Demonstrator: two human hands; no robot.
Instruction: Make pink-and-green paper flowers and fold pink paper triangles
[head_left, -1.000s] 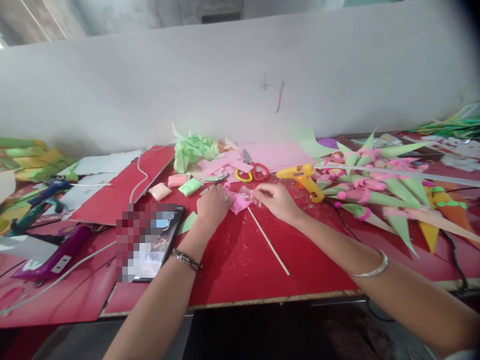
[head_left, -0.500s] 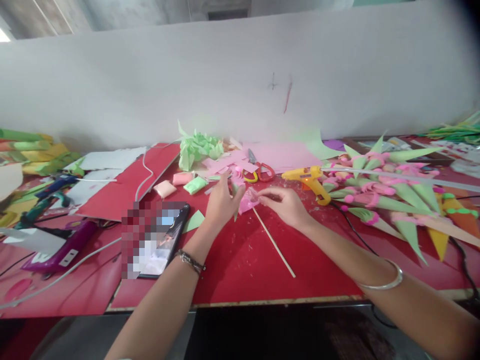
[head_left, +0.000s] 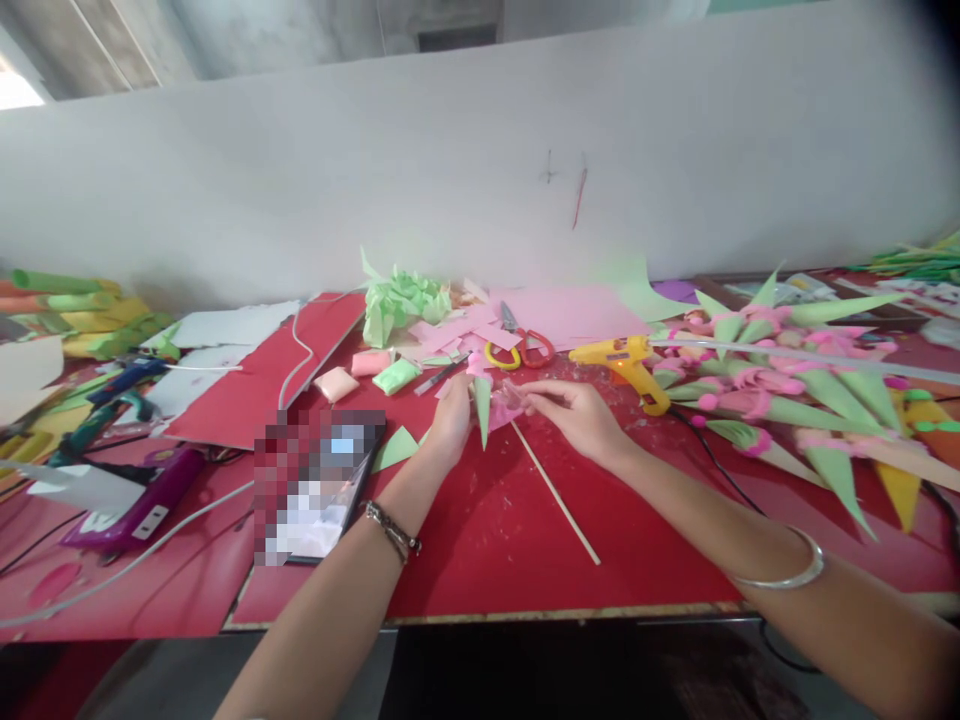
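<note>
My left hand (head_left: 452,418) is closed around a small paper figure (head_left: 482,405), which has a pink top and a green cone pointing down. My right hand (head_left: 574,412) pinches the edge of a crinkled pink packet (head_left: 506,405), apparently soft clay in clear wrapping. A thin wooden stick (head_left: 559,492) lies below it, slanting toward the table's front edge. Scissors (head_left: 516,343) with yellow and red handles rest just behind my hands. The right fingers hide part of the packet.
A yellow glue gun (head_left: 619,365) stands right of my hands, beside a pile of pink and green paper cones (head_left: 795,390). A phone (head_left: 330,490) lies at left, near small clay packets (head_left: 394,375) and crumpled green paper (head_left: 405,300). A purple power strip (head_left: 142,505) is further left.
My left hand has turned and closed, bringing the green cone of the paper figure into view. The right hand stays at the pink packet. The view has shifted slightly.
</note>
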